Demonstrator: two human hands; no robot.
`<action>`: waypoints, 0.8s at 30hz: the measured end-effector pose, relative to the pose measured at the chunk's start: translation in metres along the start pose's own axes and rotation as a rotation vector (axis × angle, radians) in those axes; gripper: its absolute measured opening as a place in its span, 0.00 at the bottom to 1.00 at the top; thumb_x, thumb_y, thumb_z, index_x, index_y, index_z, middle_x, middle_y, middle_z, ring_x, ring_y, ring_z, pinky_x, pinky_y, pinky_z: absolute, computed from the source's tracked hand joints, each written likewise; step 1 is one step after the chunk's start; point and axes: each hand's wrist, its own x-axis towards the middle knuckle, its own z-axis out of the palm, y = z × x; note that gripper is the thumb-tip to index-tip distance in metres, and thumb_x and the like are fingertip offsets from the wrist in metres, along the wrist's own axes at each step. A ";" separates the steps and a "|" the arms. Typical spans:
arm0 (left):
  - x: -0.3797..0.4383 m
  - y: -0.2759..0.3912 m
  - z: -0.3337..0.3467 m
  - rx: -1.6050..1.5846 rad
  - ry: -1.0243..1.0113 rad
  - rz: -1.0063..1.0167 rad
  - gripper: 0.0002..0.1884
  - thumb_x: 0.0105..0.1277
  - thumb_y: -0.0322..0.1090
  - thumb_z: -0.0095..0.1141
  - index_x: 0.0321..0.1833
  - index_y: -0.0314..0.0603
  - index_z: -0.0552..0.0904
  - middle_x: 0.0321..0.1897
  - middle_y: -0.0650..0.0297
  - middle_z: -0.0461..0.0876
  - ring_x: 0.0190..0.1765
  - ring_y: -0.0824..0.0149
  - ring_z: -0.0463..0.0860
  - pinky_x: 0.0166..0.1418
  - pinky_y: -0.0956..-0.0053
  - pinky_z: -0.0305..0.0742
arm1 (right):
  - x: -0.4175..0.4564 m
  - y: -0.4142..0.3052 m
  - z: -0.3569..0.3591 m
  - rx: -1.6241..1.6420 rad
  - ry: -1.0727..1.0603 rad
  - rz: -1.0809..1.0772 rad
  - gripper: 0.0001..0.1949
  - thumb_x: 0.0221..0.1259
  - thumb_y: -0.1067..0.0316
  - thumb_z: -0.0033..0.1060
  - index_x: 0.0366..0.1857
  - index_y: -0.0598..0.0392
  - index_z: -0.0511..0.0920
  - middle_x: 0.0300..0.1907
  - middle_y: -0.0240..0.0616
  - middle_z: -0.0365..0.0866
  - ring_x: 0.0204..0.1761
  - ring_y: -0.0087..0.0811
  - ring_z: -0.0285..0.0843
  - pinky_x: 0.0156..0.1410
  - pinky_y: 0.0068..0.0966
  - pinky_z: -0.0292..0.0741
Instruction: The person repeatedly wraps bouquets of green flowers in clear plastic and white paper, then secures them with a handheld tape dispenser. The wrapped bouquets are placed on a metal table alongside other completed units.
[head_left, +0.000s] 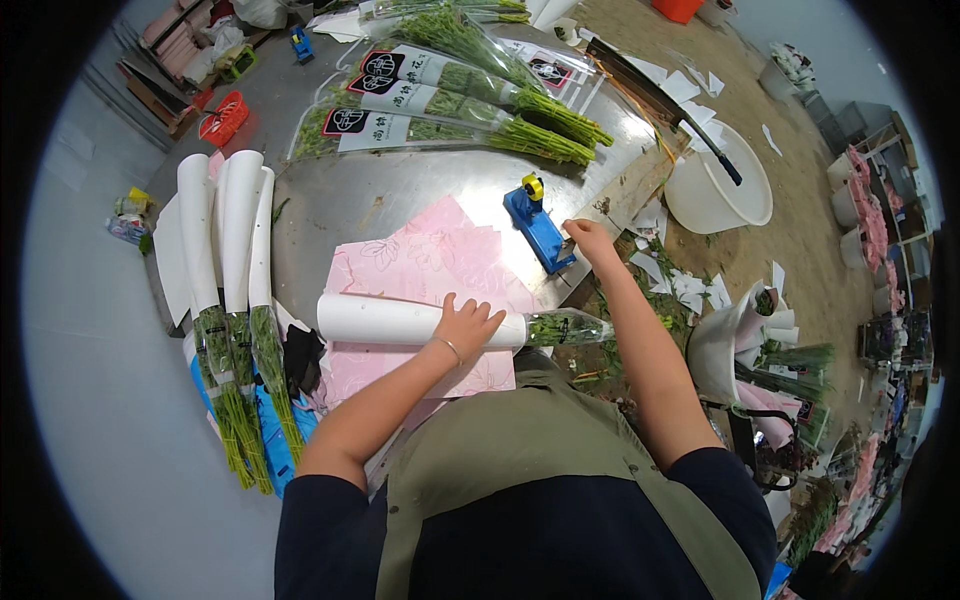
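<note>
My left hand lies with spread fingers on a white paper roll wrapped around a sleeved bunch of green stems. The roll rests across pink patterned paper sheets at the near edge of the metal table. At the near end of a blue tape dispenser, my right hand has its fingertips close together; whether they hold a bit of tape cannot be told. A yellow roll of tape sits on the dispenser's far end.
Several white-wrapped bunches lie at the left. Clear-sleeved green bunches cover the table's far side. Right of them are a long-handled cutter blade, a white tub and paper scraps on the floor. A red basket stands far left.
</note>
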 end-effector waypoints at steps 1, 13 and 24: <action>0.003 -0.009 -0.005 -0.022 -0.150 0.027 0.38 0.42 0.48 0.76 0.61 0.52 0.77 0.49 0.64 0.76 0.56 0.59 0.74 0.66 0.44 0.59 | 0.005 -0.005 -0.002 -0.014 -0.037 0.008 0.15 0.61 0.58 0.66 0.37 0.63 0.83 0.31 0.41 0.83 0.35 0.34 0.79 0.43 0.33 0.74; -0.050 0.014 0.026 -0.109 0.313 -0.210 0.17 0.63 0.38 0.56 0.55 0.63 0.78 0.55 0.60 0.79 0.64 0.52 0.74 0.65 0.26 0.56 | -0.022 0.062 -0.022 -0.362 -0.040 -0.185 0.11 0.64 0.62 0.62 0.31 0.59 0.82 0.26 0.42 0.83 0.28 0.37 0.80 0.37 0.34 0.74; -0.049 0.019 0.048 -0.144 0.172 -0.246 0.21 0.65 0.36 0.51 0.61 0.70 0.77 0.53 0.67 0.79 0.63 0.61 0.75 0.68 0.28 0.54 | -0.085 -0.094 0.151 -0.325 -1.114 -0.542 0.10 0.62 0.65 0.58 0.30 0.62 0.77 0.23 0.40 0.73 0.28 0.26 0.67 0.35 0.29 0.70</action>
